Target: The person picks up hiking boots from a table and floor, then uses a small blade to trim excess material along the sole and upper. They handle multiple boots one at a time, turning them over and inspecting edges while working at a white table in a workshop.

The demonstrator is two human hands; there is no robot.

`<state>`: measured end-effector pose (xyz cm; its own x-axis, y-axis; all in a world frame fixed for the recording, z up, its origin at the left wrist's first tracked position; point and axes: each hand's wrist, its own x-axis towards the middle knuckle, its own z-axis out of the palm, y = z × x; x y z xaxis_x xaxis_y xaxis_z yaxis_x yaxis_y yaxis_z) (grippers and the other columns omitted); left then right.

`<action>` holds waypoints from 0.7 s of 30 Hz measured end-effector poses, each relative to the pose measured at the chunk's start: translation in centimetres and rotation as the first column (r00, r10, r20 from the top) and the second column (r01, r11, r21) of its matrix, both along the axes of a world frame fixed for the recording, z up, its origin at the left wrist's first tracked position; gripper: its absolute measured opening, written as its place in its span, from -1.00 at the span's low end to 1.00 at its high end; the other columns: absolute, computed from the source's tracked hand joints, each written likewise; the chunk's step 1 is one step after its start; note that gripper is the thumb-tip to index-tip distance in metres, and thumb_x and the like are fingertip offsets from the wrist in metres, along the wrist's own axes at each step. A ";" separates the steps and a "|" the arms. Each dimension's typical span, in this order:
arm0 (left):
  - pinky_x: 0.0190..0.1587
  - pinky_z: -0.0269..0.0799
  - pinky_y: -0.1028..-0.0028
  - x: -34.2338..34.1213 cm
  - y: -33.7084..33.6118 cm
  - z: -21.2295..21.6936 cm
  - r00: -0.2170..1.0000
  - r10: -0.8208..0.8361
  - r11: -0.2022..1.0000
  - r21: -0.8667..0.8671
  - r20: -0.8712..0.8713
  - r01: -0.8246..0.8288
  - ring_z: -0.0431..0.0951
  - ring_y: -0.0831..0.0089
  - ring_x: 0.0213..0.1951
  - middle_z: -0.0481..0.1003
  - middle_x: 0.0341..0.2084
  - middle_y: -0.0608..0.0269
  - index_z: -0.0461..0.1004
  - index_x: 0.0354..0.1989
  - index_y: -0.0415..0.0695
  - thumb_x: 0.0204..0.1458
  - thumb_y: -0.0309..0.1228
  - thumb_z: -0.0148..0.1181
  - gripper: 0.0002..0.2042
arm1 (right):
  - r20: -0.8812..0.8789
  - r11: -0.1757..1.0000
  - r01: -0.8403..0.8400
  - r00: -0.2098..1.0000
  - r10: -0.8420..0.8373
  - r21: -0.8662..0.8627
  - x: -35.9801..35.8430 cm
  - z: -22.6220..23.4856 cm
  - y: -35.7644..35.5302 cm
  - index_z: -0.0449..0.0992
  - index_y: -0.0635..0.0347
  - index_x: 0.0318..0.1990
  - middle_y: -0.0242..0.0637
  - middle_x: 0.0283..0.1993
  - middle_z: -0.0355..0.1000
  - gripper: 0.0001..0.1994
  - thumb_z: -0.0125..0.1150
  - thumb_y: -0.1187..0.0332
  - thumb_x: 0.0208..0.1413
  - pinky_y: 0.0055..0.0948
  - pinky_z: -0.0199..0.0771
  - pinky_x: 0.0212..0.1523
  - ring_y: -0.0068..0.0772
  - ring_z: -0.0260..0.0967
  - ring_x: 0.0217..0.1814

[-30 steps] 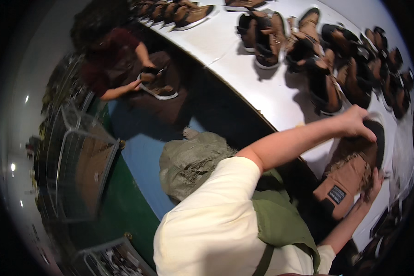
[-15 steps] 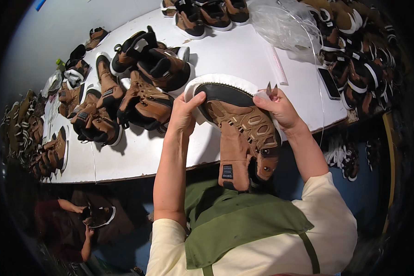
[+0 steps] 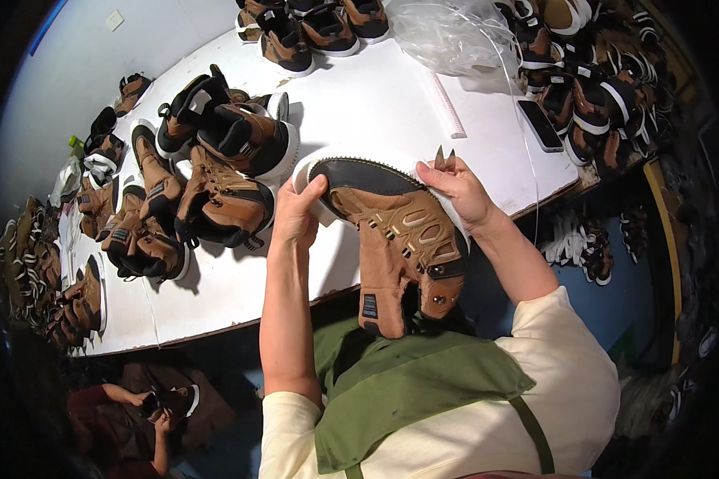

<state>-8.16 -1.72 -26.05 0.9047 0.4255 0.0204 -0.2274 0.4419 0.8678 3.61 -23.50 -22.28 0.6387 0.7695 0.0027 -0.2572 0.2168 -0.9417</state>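
Note:
A brown and black shoe upper point(image 3: 403, 231) with a white sole edge hangs between my two hands, over the table's front edge. My left hand point(image 3: 298, 211) grips the white rim at one end, thumb on the black part. On the other side my right hand point(image 3: 459, 191) pinches the rim with its thumb. Small pointed metal snips point(image 3: 445, 156) stick up from the fingers of that same hand. Dark zigzag stitching runs along the white rim. The upper's collar points down toward my green apron point(image 3: 415, 399).
Several brown shoes point(image 3: 224, 191) lie piled on the white table point(image 3: 359, 96) at the left, others at the far edge. A ruler point(image 3: 446, 105), clear plastic bag point(image 3: 451, 36) and phone point(image 3: 540, 126) lie right of centre. More shoes crowd the right. A person point(image 3: 140, 423) handles a shoe, lower left.
The table and its shoes have shifted left and down in view. My hands keep hold of the shoe, which sits slightly further left. The other person's hands have come closer together.

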 end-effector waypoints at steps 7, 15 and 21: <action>-0.08 0.41 0.44 0.1 -0.1 -0.3 0.999 -0.022 1.000 -0.016 0.042 0.022 0.50 0.46 -0.20 0.51 -0.24 0.22 0.41 -0.07 -0.28 -0.10 -0.31 0.35 -0.56 | -0.040 0.998 -0.019 0.999 0.021 0.061 1.1 -2.0 -0.4 0.53 0.26 -0.35 -0.32 -0.37 0.50 -0.80 0.03 0.35 0.21 -0.57 0.47 -0.35 -0.56 0.45 -0.39; -0.02 0.39 0.38 0.2 0.5 -1.2 0.995 -0.057 0.998 -0.034 0.087 0.060 0.51 0.44 -0.15 0.52 -0.23 0.28 0.43 -0.08 -0.19 -0.04 -0.28 0.30 -0.62 | 0.029 0.997 -0.074 0.997 0.073 0.033 0.0 -0.3 -0.3 0.53 0.19 -0.41 -0.55 -0.42 0.41 -0.78 0.01 0.33 0.21 -0.63 0.24 -0.18 -0.73 0.26 -0.32; -0.02 0.39 0.37 0.2 0.4 -1.1 0.992 -0.068 0.995 -0.060 0.104 0.075 0.51 0.44 -0.15 0.52 -0.22 0.28 0.42 -0.07 -0.19 -0.02 -0.30 0.27 -0.63 | 0.175 0.995 -0.095 0.981 0.087 0.037 0.7 -1.1 -0.6 0.49 0.20 -0.42 -0.63 -0.48 0.27 -0.85 0.05 0.40 0.16 -0.66 0.14 -0.29 -0.79 0.11 -0.40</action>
